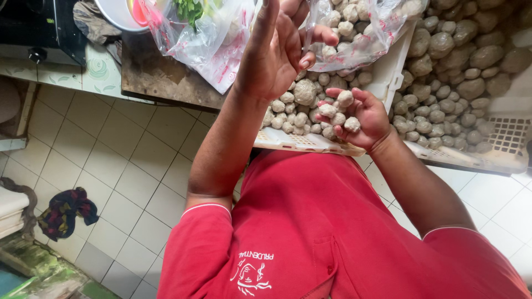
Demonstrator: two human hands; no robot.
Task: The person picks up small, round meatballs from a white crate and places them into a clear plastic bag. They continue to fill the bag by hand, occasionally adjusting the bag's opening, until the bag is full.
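meatballs [339,113]: small, pale grey, round, several heaped in a cupped palm
bag [354,33]: clear plastic, part-filled with meatballs, held up

top edge chops off the clear bag [354,33] and the left hand [277,50] fingertips; right hand [360,119] hides its palm under meatballs [338,113]; white bowl [119,14] only half in shot

Soft daylight is filling the scene evenly, giving only weak shadows. The plastic bag [210,39] is showing some glare, and the picture edges are bending slightly.
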